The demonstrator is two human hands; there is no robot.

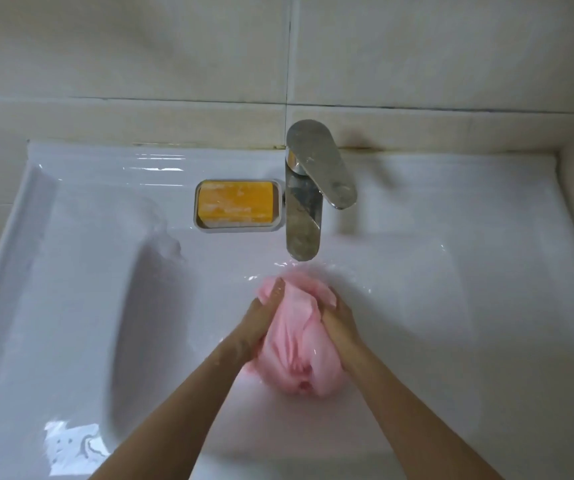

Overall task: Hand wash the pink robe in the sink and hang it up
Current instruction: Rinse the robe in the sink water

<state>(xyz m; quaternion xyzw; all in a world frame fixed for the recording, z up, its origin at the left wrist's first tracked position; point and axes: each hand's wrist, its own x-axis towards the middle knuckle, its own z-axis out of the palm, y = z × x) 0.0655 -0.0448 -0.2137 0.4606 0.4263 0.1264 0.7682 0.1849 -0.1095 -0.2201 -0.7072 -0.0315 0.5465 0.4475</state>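
From where I stand, the pink robe is wadded into 1 wet bundle low in the sink, just below the spout of the tap, which sits at 12 o'clock from it. The bundle's long axis runs 12 to 6, its top at the spout and its fatter end toward the person. Both hands clasp the upper half. The left hand holds the 9 o'clock side, with 1 digit reaching up over the top. The right hand holds the 3 o'clock side, its fingers curled into the folds. The 2 hands face each other across the cloth and look about equally near, so neither has the advantage. The heavy end lies at 6 o'clock from the grip, outside it. I'd guess this is squeezing or rinsing, so the next squeeze likely has to work down toward that end. There is a wet sheen and blur under the spout, but I cannot tell whether water is running. A bar of yellow soap lies in its dish at 11 o'clock, just beside the tap.
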